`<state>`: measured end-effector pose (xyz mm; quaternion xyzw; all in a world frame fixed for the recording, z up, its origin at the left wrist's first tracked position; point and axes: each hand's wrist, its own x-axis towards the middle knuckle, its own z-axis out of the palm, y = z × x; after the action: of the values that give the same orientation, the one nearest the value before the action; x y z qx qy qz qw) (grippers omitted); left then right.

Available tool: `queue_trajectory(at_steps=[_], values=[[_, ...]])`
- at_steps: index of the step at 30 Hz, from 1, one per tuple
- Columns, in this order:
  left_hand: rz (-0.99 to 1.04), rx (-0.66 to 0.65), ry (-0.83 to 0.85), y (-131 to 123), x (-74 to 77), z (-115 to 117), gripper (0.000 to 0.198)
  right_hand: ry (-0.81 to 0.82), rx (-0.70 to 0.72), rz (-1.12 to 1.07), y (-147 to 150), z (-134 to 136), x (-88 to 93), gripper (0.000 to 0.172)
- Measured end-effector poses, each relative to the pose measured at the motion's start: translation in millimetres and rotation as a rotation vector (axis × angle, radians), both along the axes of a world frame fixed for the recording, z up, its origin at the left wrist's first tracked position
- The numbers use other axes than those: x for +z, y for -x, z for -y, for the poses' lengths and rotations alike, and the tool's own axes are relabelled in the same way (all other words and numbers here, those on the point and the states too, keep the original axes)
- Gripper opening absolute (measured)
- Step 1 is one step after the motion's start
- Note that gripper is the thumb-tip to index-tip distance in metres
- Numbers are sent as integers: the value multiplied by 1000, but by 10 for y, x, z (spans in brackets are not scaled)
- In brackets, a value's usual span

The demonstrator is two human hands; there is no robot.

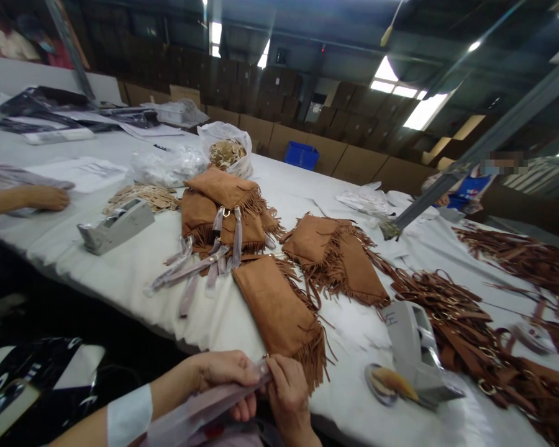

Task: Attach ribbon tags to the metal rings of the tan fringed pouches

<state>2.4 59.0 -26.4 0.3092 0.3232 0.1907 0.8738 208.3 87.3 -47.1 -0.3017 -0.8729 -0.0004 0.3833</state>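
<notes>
L hand [230, 375] & R hand [287, 391] both pinch a plastic-sleeved strap [209, 402] btwn thumb & fingers, its loose length trailing under the L forearm. Just beyond the grip lies a brown fringed bag [279, 304], w/ a tape dispenser [407, 341] to its R; farther back, stacked fringed bags [221, 186], then a blue bin [301, 155].

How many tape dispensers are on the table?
2: one dispenser at left, beside the tan pieces; another dispenser at right, between the fringed bags and brown straps. More may be hidden.
</notes>
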Motion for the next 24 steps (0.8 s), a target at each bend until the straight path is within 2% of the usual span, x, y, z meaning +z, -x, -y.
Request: queue_trajectory(at_steps=[4, 6, 10, 13, 17, 21, 24], values=[[-123, 55, -136, -13, -63, 89, 34, 122, -165, 38, -138, -16, -51, 36], [-174, 57, -224, 66, -84, 145, 27, 166, -208, 44, -209, -8, -82, 31], [-284, 55, -282, 272, -162, 299, 19, 218, -154, 3, -182, 86, -147, 21], [-404, 84, -317, 315, -238, 410, 12, 251, -99, -21, -76, 162, -178, 19], [-503, 177, -371, 164, -269, 463, 18, 308, -33, -25, -31, 162, -178, 19], [-557, 265, -474, -60, -192, 408, 27, 340, 18, -48, -68, 119, -156, 17], [-635, 274, -595, -162, -109, 357, 28, 348, 24, -77, -80, 111, -144, 16]])
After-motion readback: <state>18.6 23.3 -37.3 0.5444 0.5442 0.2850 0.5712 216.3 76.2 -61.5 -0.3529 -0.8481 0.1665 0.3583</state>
